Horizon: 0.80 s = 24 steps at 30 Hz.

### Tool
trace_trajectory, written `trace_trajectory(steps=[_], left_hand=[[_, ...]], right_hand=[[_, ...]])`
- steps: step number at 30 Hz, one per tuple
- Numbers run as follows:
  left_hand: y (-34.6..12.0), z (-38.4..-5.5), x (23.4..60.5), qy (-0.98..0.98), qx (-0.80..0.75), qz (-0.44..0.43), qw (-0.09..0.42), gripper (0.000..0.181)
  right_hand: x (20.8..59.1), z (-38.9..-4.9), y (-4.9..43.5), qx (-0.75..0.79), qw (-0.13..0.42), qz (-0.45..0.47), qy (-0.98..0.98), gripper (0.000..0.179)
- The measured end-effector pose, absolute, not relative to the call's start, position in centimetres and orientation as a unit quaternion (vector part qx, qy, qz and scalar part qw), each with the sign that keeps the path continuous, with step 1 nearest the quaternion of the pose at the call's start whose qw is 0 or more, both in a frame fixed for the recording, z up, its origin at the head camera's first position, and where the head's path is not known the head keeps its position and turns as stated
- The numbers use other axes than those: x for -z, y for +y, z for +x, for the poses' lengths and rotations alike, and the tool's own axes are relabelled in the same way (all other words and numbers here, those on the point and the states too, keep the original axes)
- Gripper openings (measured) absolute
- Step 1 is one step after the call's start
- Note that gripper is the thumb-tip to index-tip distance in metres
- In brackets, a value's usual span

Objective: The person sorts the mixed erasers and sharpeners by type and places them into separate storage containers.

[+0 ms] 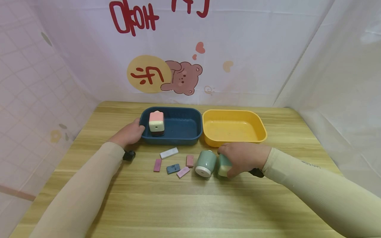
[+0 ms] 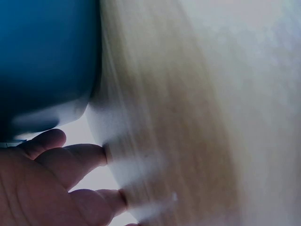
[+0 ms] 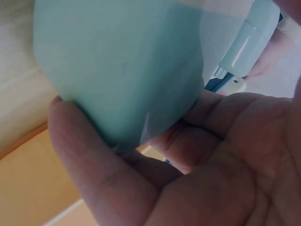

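Observation:
My left hand (image 1: 131, 133) grips the left end of the blue bin (image 1: 181, 141), thumb at the rim; in the left wrist view, fingers (image 2: 77, 160) reach along its outside. Inside that bin stands a rounded pink, cream and brown block (image 1: 156, 125) with a small hole. My right hand (image 1: 245, 157) holds a mint-green and cream rounded piece (image 1: 224, 166) by its sides, in front of the yellow bin (image 1: 212, 142). Its smooth green side (image 3: 122, 61) fills much of the right wrist view. Just left of it lies a green jar-like piece (image 1: 206, 161) with a white holed end.
Several small flat bars lie in front of the blue bin: a white one (image 1: 169, 153), a magenta one (image 1: 157, 165), a dark blue one (image 1: 173, 169), a lilac one (image 1: 183, 172) and a dusty pink one (image 1: 190, 161). Printed cloth (image 1: 253, 39) hangs behind the wooden table (image 1: 184, 211).

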<state>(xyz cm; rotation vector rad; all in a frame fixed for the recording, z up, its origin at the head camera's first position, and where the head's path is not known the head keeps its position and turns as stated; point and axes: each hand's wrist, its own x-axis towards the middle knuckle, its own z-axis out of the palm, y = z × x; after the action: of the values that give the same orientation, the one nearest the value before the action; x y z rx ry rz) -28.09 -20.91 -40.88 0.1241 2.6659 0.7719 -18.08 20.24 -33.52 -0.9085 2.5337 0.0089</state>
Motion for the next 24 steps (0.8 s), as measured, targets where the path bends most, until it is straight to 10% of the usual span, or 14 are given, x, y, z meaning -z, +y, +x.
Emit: trace_trajectory(steps=[24], left_hand=[[-20.91,-28.15,40.99,0.944,-0.275,0.045,0.179,0.068]], right_hand=[[33.7,-18.28,20.32,-0.011,0.219,-0.335,0.916,0.054]])
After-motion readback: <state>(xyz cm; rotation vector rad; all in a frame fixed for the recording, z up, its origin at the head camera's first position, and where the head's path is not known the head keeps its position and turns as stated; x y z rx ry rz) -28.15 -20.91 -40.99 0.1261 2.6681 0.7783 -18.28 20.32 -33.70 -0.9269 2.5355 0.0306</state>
